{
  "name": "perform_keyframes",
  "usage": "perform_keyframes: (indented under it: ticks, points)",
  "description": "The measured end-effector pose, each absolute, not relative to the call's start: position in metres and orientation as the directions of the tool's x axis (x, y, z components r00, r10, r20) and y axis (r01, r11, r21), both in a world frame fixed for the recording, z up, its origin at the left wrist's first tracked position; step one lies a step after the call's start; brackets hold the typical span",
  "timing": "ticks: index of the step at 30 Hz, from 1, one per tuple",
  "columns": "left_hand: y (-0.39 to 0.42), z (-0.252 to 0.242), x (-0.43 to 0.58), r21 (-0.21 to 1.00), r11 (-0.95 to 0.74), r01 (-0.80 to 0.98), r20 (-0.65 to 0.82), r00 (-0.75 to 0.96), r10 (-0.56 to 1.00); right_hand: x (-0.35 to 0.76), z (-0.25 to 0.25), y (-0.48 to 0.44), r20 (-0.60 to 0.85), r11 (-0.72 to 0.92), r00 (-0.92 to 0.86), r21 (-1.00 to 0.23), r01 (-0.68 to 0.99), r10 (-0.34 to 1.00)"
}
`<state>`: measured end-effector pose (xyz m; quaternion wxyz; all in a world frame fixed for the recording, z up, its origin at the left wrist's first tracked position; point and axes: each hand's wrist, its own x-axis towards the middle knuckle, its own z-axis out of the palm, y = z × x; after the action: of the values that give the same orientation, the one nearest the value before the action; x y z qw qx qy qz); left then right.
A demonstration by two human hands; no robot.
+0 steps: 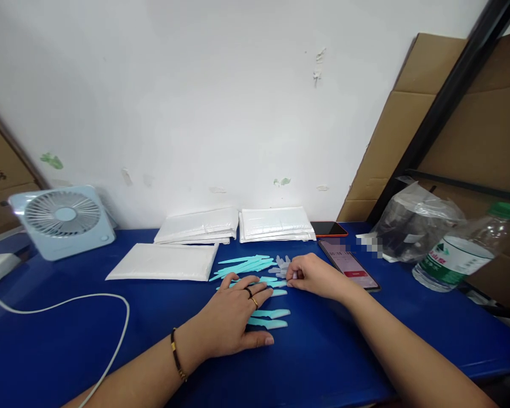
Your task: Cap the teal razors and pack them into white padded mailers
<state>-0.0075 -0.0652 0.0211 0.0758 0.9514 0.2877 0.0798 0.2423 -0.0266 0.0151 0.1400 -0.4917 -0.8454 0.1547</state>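
My left hand (236,311) lies palm down with fingers spread over several teal eyebrow razors (268,323), hiding their handles. Their pale blade ends point right past my fingers. My right hand (310,276) is closed in a pinch at the blade end of one razor, with a small translucent cap partly showing between thumb and fingers. Beside those fingers is a small heap of translucent caps (281,265). Behind my left hand is a loose pile of more teal razors (249,264).
White padded packets (164,262) lie behind and left, with two stacks against the wall. A lit phone (349,265) and a second phone (329,229) lie right, near a plastic bag (412,221) and tilted bottle (454,258). A fan (66,221) and white cable (123,323) are left.
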Motion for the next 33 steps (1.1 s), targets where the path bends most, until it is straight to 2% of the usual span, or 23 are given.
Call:
perform_keyframes:
  ticks: [8,13,16,25,33]
  points:
    - [-0.066,0.023,-0.007,0.223,-0.826,0.517,0.114,0.828,0.549,0.242,0.017,-0.029,0.1,0.507,-0.528,-0.473,0.72,0.843]
    - [-0.062,0.026,-0.014,0.176,-0.789,0.588,0.127,0.782,0.611,0.245,0.019,-0.024,0.188,0.539,-0.509,-0.394,0.744,0.84]
    - [-0.062,0.027,-0.018,0.172,-0.782,0.599,0.12,0.775,0.621,0.246,0.017,-0.021,0.178,0.542,-0.515,-0.38,0.75,0.838]
    - [-0.053,0.022,-0.019,0.179,-0.796,0.579,0.074,0.799,0.597,0.25,0.01,-0.018,0.142,0.41,-0.391,-0.46,0.787,0.909]
    - [-0.055,0.022,-0.016,0.197,-0.806,0.559,0.043,0.816,0.576,0.247,0.013,-0.023,0.08,0.393,-0.408,-0.483,0.782,0.91]
